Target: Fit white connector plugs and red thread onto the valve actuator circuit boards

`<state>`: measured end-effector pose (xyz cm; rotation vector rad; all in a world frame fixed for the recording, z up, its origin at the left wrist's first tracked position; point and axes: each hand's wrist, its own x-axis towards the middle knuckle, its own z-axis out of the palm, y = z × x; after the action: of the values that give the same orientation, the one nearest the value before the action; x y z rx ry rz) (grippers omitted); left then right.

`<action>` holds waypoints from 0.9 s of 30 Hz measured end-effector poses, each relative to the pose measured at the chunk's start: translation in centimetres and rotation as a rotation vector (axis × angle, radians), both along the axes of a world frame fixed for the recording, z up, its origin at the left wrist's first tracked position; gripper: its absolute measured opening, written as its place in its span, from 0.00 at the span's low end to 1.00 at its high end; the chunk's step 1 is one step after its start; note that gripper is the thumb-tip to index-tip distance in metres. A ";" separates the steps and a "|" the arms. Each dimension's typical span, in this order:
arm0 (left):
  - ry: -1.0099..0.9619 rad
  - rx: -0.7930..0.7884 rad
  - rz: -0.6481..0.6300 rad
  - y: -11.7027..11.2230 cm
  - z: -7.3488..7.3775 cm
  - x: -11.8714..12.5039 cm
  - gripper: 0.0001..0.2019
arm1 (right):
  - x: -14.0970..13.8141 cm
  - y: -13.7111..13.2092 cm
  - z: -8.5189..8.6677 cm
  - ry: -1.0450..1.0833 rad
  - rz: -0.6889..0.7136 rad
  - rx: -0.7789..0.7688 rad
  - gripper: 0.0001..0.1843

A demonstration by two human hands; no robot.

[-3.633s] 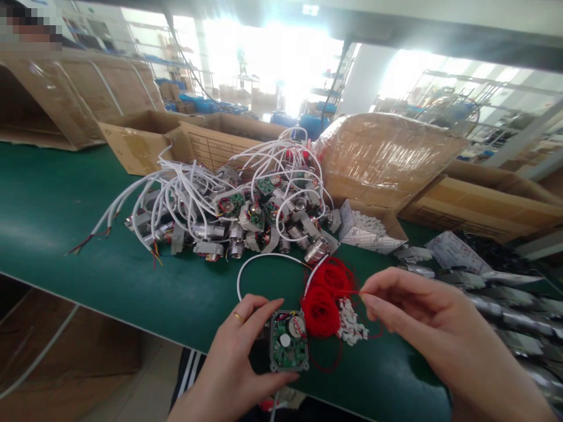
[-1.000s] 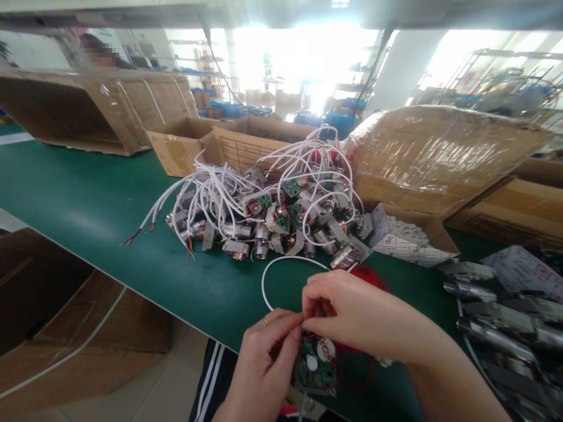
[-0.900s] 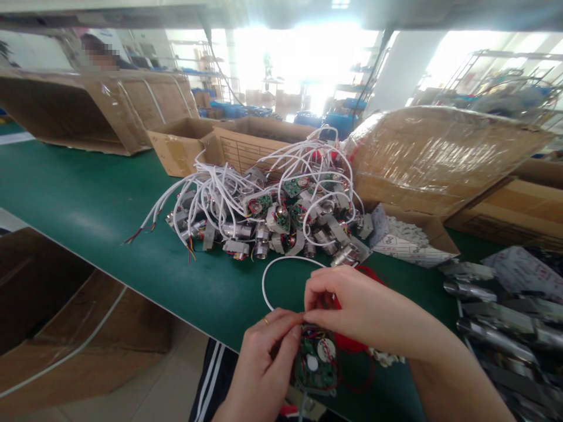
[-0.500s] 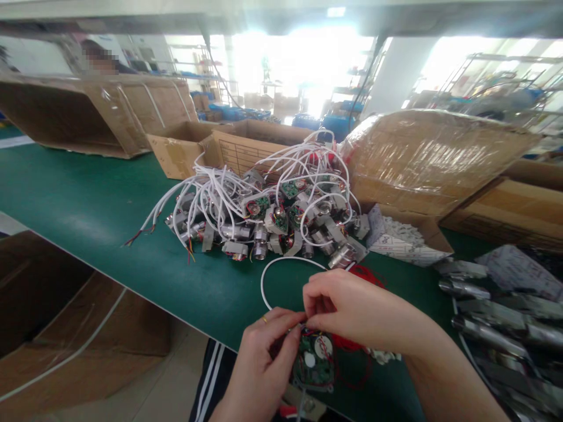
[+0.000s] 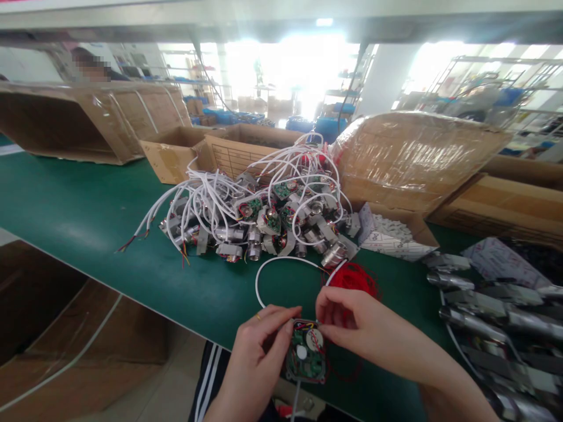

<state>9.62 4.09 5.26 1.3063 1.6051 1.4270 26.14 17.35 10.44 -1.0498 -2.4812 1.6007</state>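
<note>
My left hand (image 5: 257, 357) grips a small square unit with a green circuit board (image 5: 305, 358) at the near edge of the green table (image 5: 88, 217), fingers curled round its left side. My right hand (image 5: 352, 325) is closed in a pinch at the board's top right corner, where thin red thread runs; what it pinches is too fine to see surely. A white cable loop (image 5: 275, 266) runs from the unit. A bundle of red thread (image 5: 354, 276) lies just beyond my right hand.
A pile of similar units with white cables (image 5: 259, 211) lies mid-table. Cardboard boxes (image 5: 229, 149) and a plastic-wrapped carton (image 5: 409, 158) stand behind. A small box of white parts (image 5: 391, 234) and silver metal cylinders (image 5: 492, 316) lie to the right. A person sits far left.
My right hand came from the thread bundle to the unit, pinched at its top edge beside my left fingers, and now sits slightly right, at the board's corner. The view shifted a little.
</note>
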 end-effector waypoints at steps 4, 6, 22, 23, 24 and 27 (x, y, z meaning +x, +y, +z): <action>0.012 -0.012 0.006 -0.1 0.1 0.0 0.14 | 0.8 -1.4 -1.5 0.122 -0.082 -0.098 0.07; 0.016 -0.013 0.010 -0.1 0.1 0.0 0.14 | 1.2 -2.1 -2.2 0.194 -0.125 -0.179 0.09; 0.038 -0.091 -0.066 -0.3 0.8 -0.5 0.16 | 2.1 -7.0 -7.4 0.516 -0.369 -0.700 0.29; 0.040 -0.105 -0.090 -0.3 1.0 -0.7 0.16 | 2.1 -7.1 -7.4 0.525 -0.385 -0.707 0.31; 0.039 -0.121 -0.114 -0.4 1.2 -0.9 0.16 | 2.1 -7.2 -7.4 0.534 -0.399 -0.710 0.32; 0.036 -0.164 -0.167 -0.9 1.4 -1.4 0.18 | 2.0 -7.3 -7.0 0.548 -0.424 -0.710 0.33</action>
<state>8.17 3.23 6.69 1.3419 1.5605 1.1535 28.11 10.05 3.42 -0.9011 -1.2660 2.2524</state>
